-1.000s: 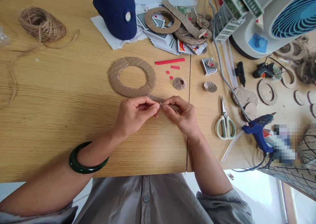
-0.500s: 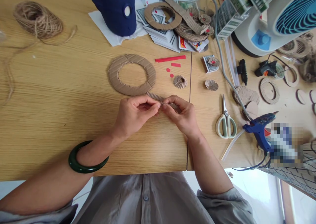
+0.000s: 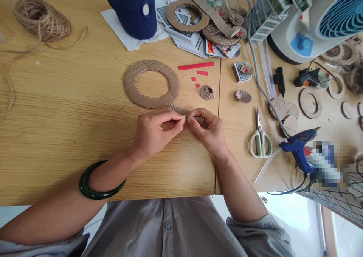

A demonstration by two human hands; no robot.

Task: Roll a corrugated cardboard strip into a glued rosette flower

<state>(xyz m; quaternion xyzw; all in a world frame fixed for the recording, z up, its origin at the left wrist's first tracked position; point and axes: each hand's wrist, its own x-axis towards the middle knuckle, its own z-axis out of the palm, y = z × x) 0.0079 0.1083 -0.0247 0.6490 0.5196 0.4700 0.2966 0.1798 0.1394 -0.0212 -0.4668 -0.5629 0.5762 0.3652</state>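
A narrow strip of corrugated cardboard (image 3: 178, 109) runs behind my fingers, one end close to the flat cardboard ring (image 3: 130, 84). My left hand (image 3: 155, 130) pinches the strip between thumb and forefinger. Right beside it, my right hand (image 3: 208, 130) pinches the same strip, fingertips nearly touching the left ones. The part inside the fingers is mostly hidden. Beyond my right hand lie a pleated cardboard rosette (image 3: 208, 93), two small red paper dots and a red strip (image 3: 196, 65). A second rosette (image 3: 244, 96) lies further right.
Scissors (image 3: 260, 138) and a blue glue gun (image 3: 300, 147) lie to the right, with a grey cable (image 3: 255, 75) crossing the table. A fan (image 3: 297, 34) stands at the back right. A dark blue cap (image 3: 133, 15), playing cards (image 3: 188, 45) and a twine ball (image 3: 42, 20) sit at the back.
My left fingers have straightened slightly at the pinch and both hands stay at the strip. The view has shifted very slightly; the objects on the table keep their places.
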